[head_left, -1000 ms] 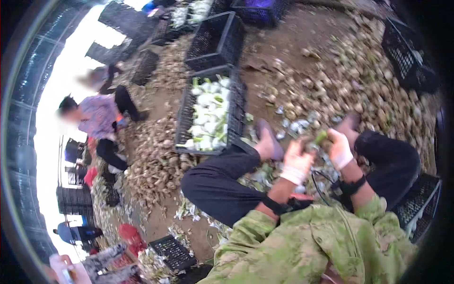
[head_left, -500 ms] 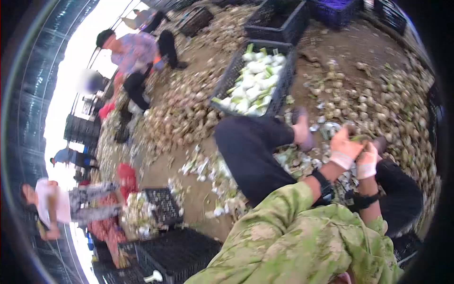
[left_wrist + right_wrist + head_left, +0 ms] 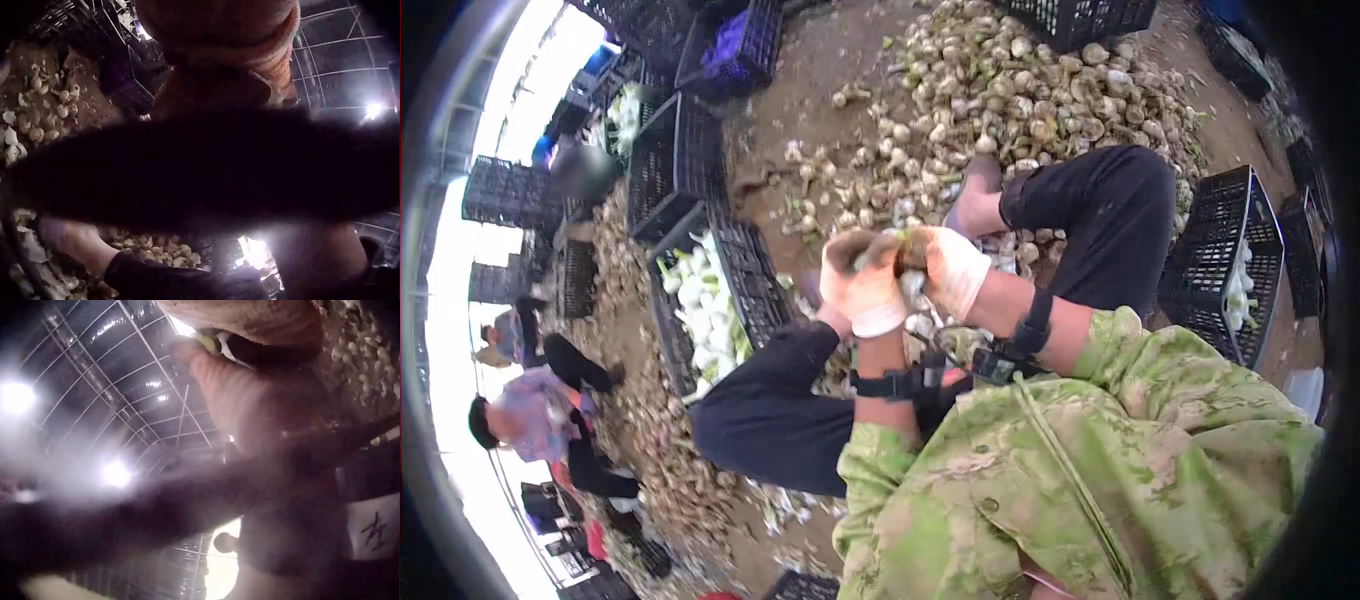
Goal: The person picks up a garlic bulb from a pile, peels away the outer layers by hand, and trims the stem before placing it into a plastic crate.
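Note:
Both hands wear pale gloves with orange, soil-darkened fingers and meet between the knees in the head view. My left hand (image 3: 863, 285) curls its fingers at one side of a garlic bulb (image 3: 912, 250), mostly hidden between the hands. From the other side my right hand (image 3: 953, 272) grips it, back of the hand upward. In the right wrist view a green and white bit of the garlic shows between curled fingers (image 3: 250, 394). The left wrist view has the gloved hand (image 3: 219, 28) at the top, with a dark band across the middle hiding the rest.
Unpeeled garlic (image 3: 1040, 95) lies heaped ahead. A black crate of white, trimmed garlic (image 3: 705, 305) stands left of the left knee; another black crate (image 3: 1225, 265) stands at the right. Peelings (image 3: 920, 325) litter the ground between the legs. A seated person (image 3: 535, 410) is at the far left.
The head view has swung first left, then back right, so crates and heaps shift across it. The hands stay together at the garlic, now nearer the middle of the picture.

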Demonstrator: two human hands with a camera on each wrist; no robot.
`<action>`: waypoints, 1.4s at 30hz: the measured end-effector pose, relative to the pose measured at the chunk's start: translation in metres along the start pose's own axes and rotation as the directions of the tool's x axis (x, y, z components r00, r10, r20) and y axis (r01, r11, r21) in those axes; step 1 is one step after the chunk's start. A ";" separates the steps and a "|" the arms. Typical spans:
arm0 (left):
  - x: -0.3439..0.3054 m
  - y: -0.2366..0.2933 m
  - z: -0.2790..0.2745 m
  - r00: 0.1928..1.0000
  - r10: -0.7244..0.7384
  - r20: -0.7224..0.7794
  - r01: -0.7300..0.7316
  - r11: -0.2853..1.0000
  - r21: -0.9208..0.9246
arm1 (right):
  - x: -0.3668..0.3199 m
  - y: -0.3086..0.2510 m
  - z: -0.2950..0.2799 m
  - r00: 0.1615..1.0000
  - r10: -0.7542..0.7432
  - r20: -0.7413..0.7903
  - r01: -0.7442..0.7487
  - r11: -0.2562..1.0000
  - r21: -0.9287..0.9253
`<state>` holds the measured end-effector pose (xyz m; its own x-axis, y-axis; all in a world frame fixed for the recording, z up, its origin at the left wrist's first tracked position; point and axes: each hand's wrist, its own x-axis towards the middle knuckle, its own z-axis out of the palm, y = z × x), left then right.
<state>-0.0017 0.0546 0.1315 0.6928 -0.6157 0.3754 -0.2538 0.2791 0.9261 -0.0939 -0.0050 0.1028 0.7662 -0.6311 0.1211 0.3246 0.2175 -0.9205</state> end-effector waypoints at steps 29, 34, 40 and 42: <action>0.008 0.050 -0.026 0.763 -0.639 -0.095 0.437 0.619 -0.653 | 0.015 -0.057 0.020 0.808 0.557 -0.194 -0.396 0.756 0.520; 0.002 0.038 -0.068 0.812 -0.553 -0.189 0.342 0.712 -0.614 | 0.016 -0.027 -0.027 0.839 0.510 0.189 -0.308 0.732 -0.608; -0.021 0.026 -0.025 0.983 -0.180 -0.025 0.168 0.953 -0.252 | 0.005 -0.060 0.019 0.903 0.355 0.242 -0.329 0.934 -0.141; -0.019 0.034 -0.020 0.984 -0.161 0.076 0.175 0.959 -0.225 | 0.008 -0.051 0.012 0.929 0.353 0.113 -0.366 0.921 0.136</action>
<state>-0.0103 0.0906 0.1552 0.6717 -0.7066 0.2227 0.0294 0.3257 0.9450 -0.0970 -0.0122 0.1552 0.8887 -0.4256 -0.1702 0.0941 0.5328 -0.8410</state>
